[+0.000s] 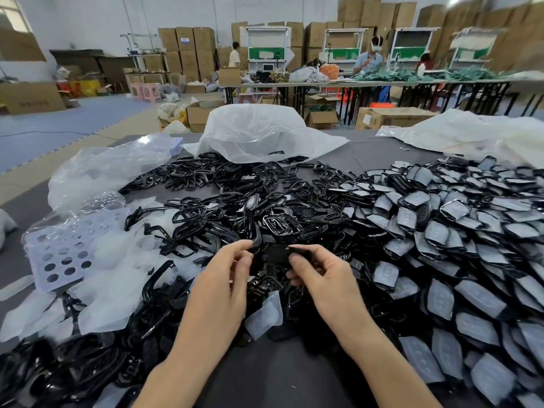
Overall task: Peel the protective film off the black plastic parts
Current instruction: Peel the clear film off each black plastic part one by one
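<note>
Both hands hold one small black plastic part (272,254) above the heap in the middle of the table. My left hand (226,275) pinches its left end between thumb and fingers. My right hand (315,272) pinches its right end. Whether film still covers this part cannot be made out. A pile of black parts with grey protective film (441,231) covers the right half of the table. Bare black frames and parts (229,201) lie heaped in the centre and left. One peeled film piece (265,316) lies between my wrists.
Loose peeled films (100,307) and a lilac perforated tray (63,251) lie at the left. Clear plastic bags (259,134) sit at the table's far side. Behind stand cardboard boxes, long tables and people at work (368,58).
</note>
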Action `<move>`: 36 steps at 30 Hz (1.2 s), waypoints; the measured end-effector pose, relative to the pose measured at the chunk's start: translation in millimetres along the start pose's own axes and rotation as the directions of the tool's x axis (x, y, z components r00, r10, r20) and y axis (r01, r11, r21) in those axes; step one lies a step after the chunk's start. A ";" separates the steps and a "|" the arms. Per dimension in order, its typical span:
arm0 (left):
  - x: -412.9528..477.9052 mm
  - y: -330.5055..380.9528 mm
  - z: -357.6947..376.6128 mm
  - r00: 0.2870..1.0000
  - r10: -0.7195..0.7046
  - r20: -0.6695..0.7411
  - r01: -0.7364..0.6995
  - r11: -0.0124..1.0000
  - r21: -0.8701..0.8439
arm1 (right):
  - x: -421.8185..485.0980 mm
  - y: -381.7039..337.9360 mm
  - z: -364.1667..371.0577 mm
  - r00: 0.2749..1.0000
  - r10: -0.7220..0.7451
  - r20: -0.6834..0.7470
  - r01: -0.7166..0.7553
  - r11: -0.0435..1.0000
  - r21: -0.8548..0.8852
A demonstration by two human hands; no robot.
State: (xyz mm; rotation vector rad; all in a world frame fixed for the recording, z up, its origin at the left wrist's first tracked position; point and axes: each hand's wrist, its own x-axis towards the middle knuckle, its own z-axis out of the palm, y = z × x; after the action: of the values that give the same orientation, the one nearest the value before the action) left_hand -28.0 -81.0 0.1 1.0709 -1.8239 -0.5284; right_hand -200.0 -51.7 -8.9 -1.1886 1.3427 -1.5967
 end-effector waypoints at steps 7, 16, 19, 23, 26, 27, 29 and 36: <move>4.0 -15.9 -18.9 0.997 0.034 0.071 -0.060 0.914 0.402 | 5.6 6.7 -7.6 0.991 0.054 -0.120 -0.042 0.994 0.100; 1.9 -28.1 -18.1 0.974 -0.063 0.217 -0.081 0.798 0.597 | 5.7 6.6 -5.9 0.991 0.066 -0.120 -0.055 0.995 0.086; 2.7 -30.8 -18.4 0.976 -0.023 0.219 -0.114 0.796 0.594 | 5.3 6.5 -5.2 0.991 0.063 -0.115 -0.054 0.995 0.081; 2.6 -23.6 -16.3 0.992 0.044 0.120 -0.096 0.877 0.470 | 4.2 3.5 -5.8 0.994 0.068 -0.083 -0.056 0.988 0.141; 2.8 -14.4 -13.4 0.996 -0.088 0.009 0.087 0.993 0.083 | 3.2 -2.2 -4.8 0.994 0.112 0.000 -0.106 0.943 0.314; 2.8 -10.8 -11.7 0.993 -0.115 0.012 0.115 0.993 -0.013 | 2.7 -3.8 -3.8 0.990 0.133 0.043 -0.139 0.916 0.377; 1.5 -4.4 -7.7 0.987 -0.143 0.076 0.153 0.979 -0.138 | 0.8 -6.0 -1.6 0.978 0.163 0.129 -0.204 0.871 0.447; -0.9 2.8 0.0 0.949 -0.171 0.265 0.266 0.885 -0.383 | -3.7 -5.9 6.6 0.962 0.121 0.243 -0.220 0.874 0.434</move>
State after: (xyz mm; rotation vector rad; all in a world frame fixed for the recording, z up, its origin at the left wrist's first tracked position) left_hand -29.0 -78.8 1.6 0.9525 -1.6773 -1.1613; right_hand -192.4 -49.2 -3.6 -0.8878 0.8439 -1.5019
